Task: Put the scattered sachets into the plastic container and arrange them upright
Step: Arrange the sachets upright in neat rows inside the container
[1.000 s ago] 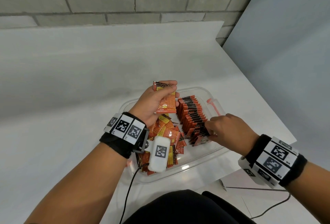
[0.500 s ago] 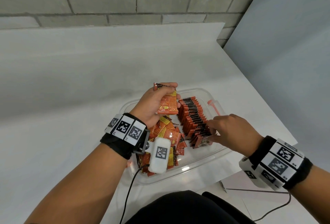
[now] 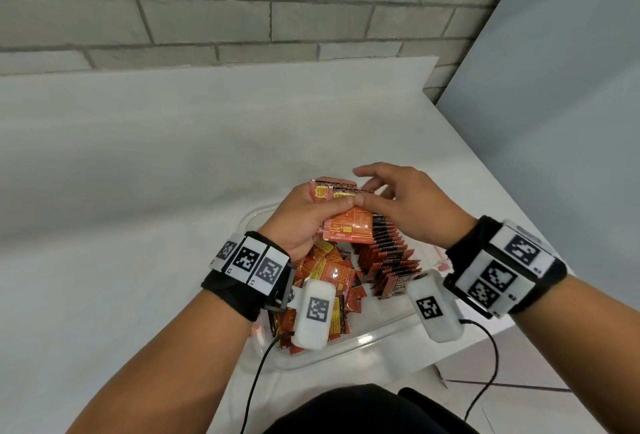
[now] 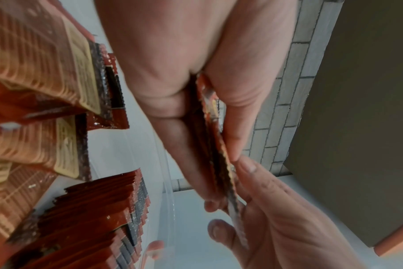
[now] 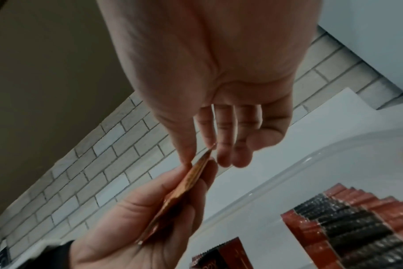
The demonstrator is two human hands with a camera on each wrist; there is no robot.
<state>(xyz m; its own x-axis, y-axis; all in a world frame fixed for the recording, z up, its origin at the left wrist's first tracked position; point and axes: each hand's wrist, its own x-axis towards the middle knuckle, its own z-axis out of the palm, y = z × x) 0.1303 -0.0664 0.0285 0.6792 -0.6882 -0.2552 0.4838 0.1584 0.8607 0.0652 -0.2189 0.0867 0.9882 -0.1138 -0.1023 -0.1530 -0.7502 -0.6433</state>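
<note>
My left hand [image 3: 332, 198] grips a small stack of orange sachets [image 3: 346, 226] above the clear plastic container [image 3: 346, 354]. My right hand [image 3: 367, 189] meets it from the right, thumb in front and fingers behind, pinching the stack's top edge. The right wrist view shows that pinch [image 5: 205, 154] on the sachet edge [image 5: 186, 185]. In the left wrist view the stack [image 4: 219, 145] lies between both hands. A row of upright sachets [image 3: 384, 253] fills the container's right side. A loose pile [image 3: 329, 271] lies on its left.
The container sits at the front right corner of a white table [image 3: 138, 191], near its right edge [image 3: 485, 191]. A pink latch [image 3: 440, 257] shows on the container's right side. A brick wall [image 3: 242, 18] stands behind. Wrist cables [image 3: 256, 381] hang down toward my lap.
My right hand left the front end of the upright row and rose up and left to the stack in my left hand. The left hand kept its hold, shifting only slightly.
</note>
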